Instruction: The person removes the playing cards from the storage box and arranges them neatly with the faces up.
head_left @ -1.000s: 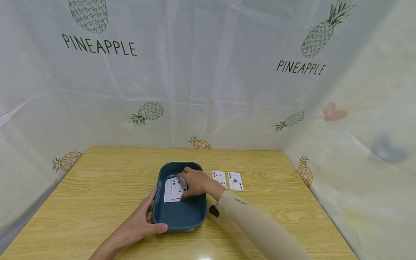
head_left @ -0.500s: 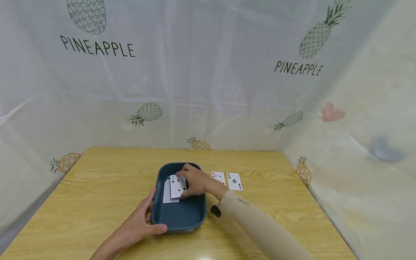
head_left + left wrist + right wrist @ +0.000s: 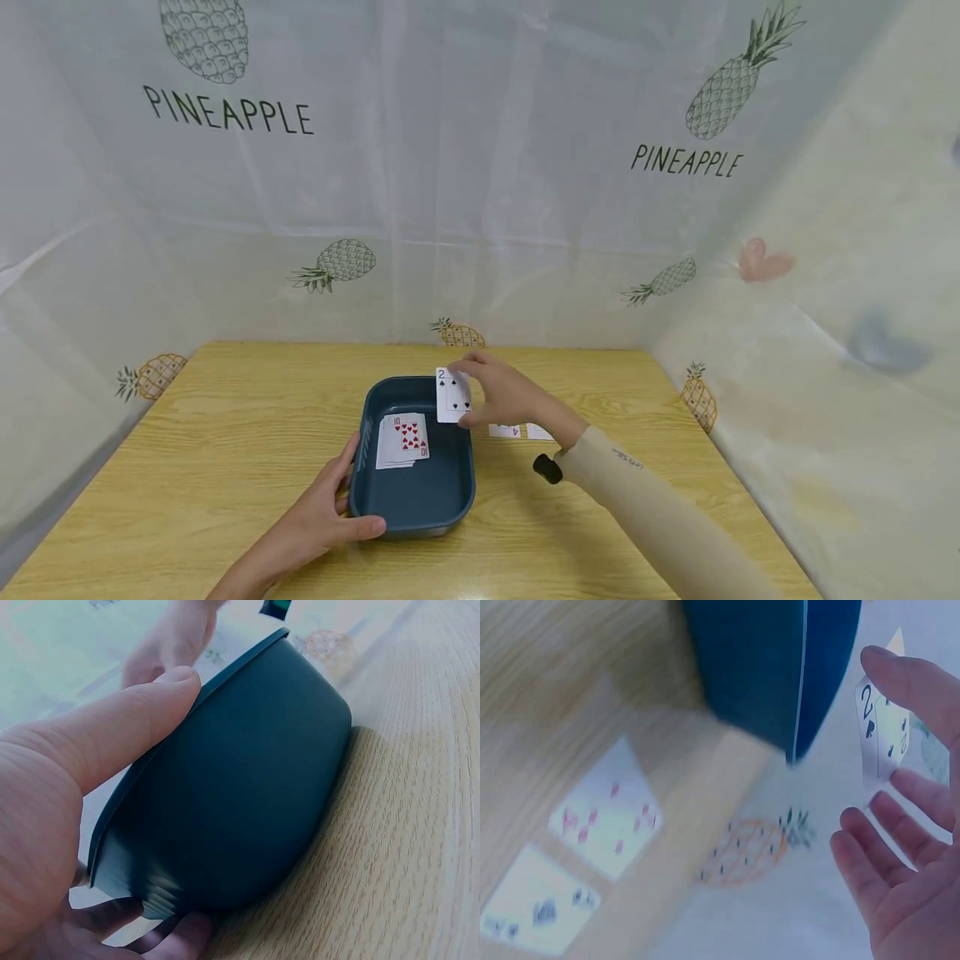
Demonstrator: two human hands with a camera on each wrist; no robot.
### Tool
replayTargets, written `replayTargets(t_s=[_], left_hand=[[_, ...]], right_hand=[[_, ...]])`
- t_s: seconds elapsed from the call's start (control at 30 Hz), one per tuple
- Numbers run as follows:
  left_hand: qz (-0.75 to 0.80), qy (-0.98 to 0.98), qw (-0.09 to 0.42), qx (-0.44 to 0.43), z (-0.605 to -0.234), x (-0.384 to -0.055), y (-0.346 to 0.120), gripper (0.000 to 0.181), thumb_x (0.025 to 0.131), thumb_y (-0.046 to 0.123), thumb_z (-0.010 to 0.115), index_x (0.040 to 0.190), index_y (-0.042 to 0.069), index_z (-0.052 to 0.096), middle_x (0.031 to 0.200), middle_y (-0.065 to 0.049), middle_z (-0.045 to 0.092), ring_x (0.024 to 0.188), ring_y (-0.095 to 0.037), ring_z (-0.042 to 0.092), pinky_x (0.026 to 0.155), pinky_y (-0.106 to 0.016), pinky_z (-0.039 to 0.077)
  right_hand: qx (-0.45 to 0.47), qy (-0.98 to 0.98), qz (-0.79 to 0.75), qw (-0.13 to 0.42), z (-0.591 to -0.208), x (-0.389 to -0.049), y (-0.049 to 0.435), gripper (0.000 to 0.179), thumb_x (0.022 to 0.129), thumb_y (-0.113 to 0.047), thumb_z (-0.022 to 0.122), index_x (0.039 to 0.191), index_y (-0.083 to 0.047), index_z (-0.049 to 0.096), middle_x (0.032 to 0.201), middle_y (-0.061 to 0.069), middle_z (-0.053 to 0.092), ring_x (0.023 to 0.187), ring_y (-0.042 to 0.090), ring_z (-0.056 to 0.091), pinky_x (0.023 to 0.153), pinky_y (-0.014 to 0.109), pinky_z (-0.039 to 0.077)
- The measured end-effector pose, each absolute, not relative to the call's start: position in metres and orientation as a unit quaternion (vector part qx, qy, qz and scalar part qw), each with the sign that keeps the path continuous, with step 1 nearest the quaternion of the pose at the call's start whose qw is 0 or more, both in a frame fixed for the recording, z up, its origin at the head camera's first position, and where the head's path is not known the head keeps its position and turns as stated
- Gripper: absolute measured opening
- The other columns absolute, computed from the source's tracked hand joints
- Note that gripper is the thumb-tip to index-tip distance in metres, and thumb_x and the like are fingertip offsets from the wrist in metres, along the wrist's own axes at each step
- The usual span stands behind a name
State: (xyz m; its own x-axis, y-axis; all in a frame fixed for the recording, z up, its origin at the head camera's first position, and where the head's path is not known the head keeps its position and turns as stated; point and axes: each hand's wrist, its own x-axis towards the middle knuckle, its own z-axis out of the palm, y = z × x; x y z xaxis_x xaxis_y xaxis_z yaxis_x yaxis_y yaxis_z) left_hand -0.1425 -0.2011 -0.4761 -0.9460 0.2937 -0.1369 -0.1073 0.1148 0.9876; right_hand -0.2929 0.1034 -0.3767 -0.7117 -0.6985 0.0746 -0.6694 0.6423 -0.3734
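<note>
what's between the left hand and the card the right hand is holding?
The blue tray and, inside it, the card pile. The head view shows both between the left hand and the held card.

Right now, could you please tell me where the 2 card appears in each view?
Head: just below and left of centre, the 2 card, pinched by the right hand.
Left wrist: not visible.
Right wrist: upper right, the 2 card, right of the tray.
Shared landmark: the tray, in all three views.
</note>
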Motion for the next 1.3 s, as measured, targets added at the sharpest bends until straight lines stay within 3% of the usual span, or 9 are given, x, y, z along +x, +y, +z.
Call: replayTargets(t_s=[0.37, 0.7, 0.97, 1.3], left_hand=[[0.666, 0.726, 0.159, 0.067, -0.476, -0.143, -0.201, 0.126, 0.089, 0.021, 0.089, 0.172, 0.022, -0.006, 0.169, -0.028, 0.000, 0.141, -0.045, 0.052, 0.098, -0.039, 0.061], [0.640, 0.751, 0.154, 0.050, -0.475, -0.141, -0.203, 0.126, 0.088, 0.022, 0.090, 0.172, 0.024, -0.004, 0.169, -0.028, 0.001, 0.142, -0.048, 0.050, 0.102, -0.044, 0.059], [0.668, 0.724, 0.155, 0.076, -0.478, -0.143, -0.201, 0.126, 0.088, 0.015, 0.089, 0.172, 0.025, -0.005, 0.169, -0.027, 0.001, 0.142, -0.046, 0.051, 0.098, -0.037, 0.061], [0.665, 0.727, 0.155, 0.072, -0.477, -0.143, -0.202, 0.127, 0.088, 0.015, 0.089, 0.172, 0.024, -0.005, 0.168, -0.028, 0.004, 0.140, -0.044, 0.053, 0.098, -0.037, 0.061]], right_hand=[[-0.335, 0.928, -0.163, 0.023, -0.370, -0.305, 0.202, 0.084, 0.084, -0.025, 0.094, 0.154, -0.005, 0.053, 0.145, 0.015, 0.052, 0.121, 0.030, 0.060, 0.102, 0.051, 0.055], [-0.292, 0.944, -0.134, 0.079, -0.400, -0.316, 0.273, 0.081, 0.084, -0.023, 0.093, 0.151, 0.001, 0.054, 0.135, 0.021, 0.055, 0.112, 0.038, 0.060, 0.093, 0.053, 0.055], [-0.244, 0.952, -0.118, 0.139, -0.418, -0.320, 0.296, 0.081, 0.084, -0.023, 0.093, 0.152, -0.003, 0.055, 0.135, 0.019, 0.054, 0.110, 0.032, 0.059, 0.095, 0.053, 0.054], [-0.243, 0.955, -0.086, 0.148, -0.428, -0.321, 0.296, 0.078, 0.082, -0.025, 0.092, 0.150, -0.007, 0.057, 0.128, 0.015, 0.056, 0.100, 0.025, 0.052, 0.091, 0.048, 0.050]])
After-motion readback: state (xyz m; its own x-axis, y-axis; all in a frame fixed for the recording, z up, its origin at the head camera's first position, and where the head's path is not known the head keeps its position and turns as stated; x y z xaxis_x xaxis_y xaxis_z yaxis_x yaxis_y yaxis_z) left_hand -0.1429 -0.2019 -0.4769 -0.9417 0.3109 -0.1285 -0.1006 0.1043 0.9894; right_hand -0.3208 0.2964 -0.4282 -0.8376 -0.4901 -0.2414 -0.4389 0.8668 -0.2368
